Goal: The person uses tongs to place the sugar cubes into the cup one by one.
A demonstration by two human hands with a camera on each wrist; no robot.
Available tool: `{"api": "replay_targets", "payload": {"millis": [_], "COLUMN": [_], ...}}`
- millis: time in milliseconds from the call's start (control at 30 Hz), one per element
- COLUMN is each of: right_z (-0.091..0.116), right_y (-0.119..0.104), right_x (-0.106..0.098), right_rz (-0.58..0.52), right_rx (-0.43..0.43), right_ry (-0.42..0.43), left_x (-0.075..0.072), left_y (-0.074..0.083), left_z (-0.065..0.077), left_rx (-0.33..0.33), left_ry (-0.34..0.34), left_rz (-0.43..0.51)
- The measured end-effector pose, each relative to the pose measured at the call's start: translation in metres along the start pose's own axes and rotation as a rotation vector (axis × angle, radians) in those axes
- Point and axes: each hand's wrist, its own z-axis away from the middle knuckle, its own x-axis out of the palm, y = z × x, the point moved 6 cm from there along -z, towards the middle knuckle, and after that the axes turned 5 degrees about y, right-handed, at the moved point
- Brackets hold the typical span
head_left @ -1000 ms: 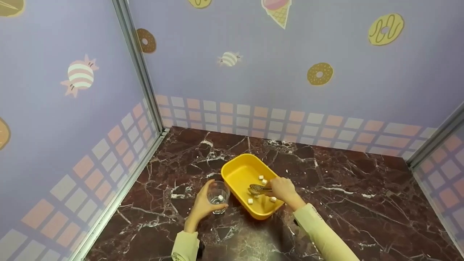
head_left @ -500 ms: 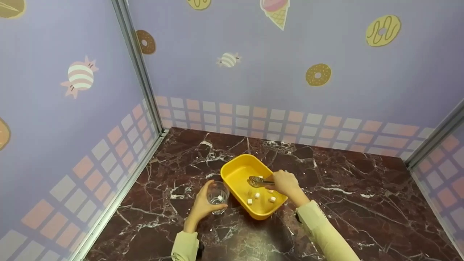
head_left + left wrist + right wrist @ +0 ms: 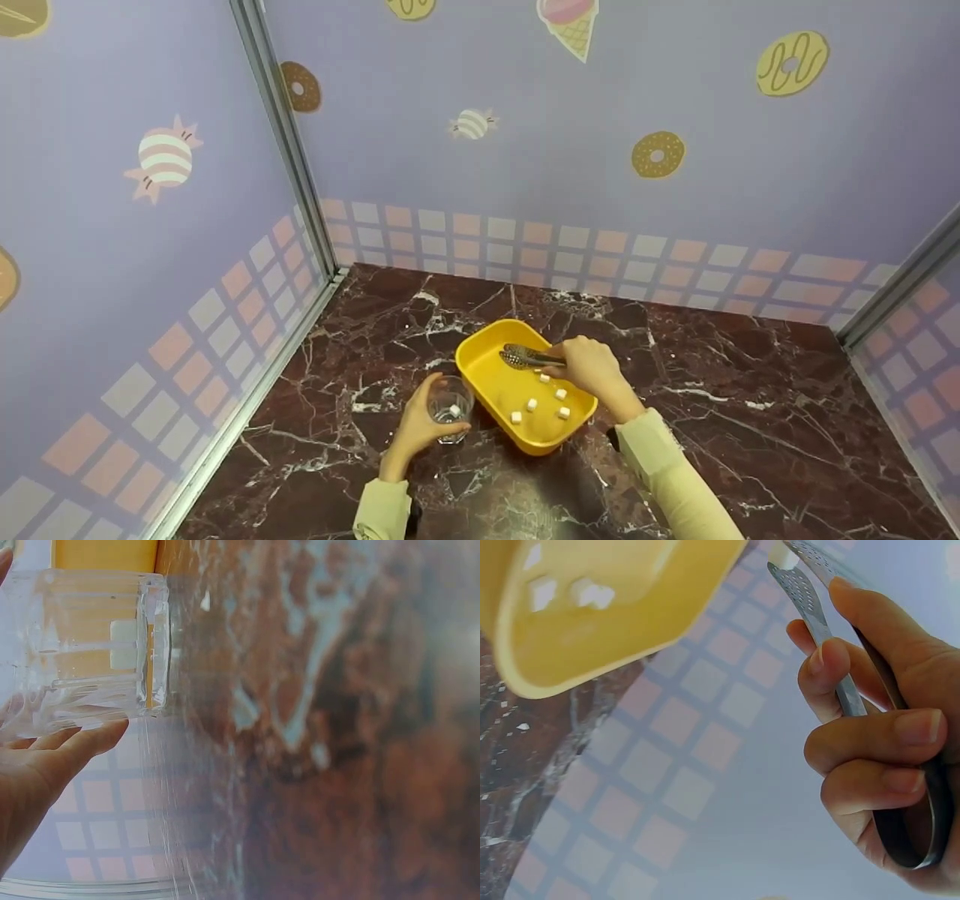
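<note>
My left hand (image 3: 420, 420) holds a clear glass (image 3: 82, 656), fingers and thumb curved around its sides. The glass stands upright on the marble surface, and one white cube (image 3: 124, 645) lies at its bottom. In my right hand (image 3: 594, 369) is a pair of metal tongs (image 3: 521, 357) with perforated ends, gripped with the fingers wrapped round both arms. The right wrist view shows a white cube (image 3: 783, 555) between the tong ends. The tongs hang over the far part of a yellow tub (image 3: 487, 395), where several more white cubes (image 3: 532, 405) lie on the floor.
The dark red marble tabletop (image 3: 750, 420) carries small white specks. Lilac panels (image 3: 480, 172) with sweet pictures and pink and white squares enclose it at the back and sides. A metal strip (image 3: 247, 412) runs along the left edge.
My right hand has lifted the tongs off the cubes and moved them toward the back of the tub. The left hand and the glass have stayed in place.
</note>
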Motion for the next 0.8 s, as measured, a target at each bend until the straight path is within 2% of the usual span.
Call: {"api": "replay_targets", "payload": {"millis": [333, 500, 800], "right_z": [-0.004, -0.004, -0.001], "right_y": [-0.032, -0.046, -0.065], "right_x": [-0.011, -0.008, 0.005], "right_rz": [-0.02, -0.016, 0.005], "right_rx": [-0.055, -0.078, -0.18], "right_ry": [0.013, 0.015, 0.044], "left_x": [0.0, 0.0, 0.0], "left_y": [0.001, 0.0, 0.0], "left_z": [0.001, 0.001, 0.0], "left_rx": [-0.024, -0.021, -0.004], "left_ry": [-0.007, -0.003, -0.007], "left_rz": [0.013, 0.003, 0.012]}}
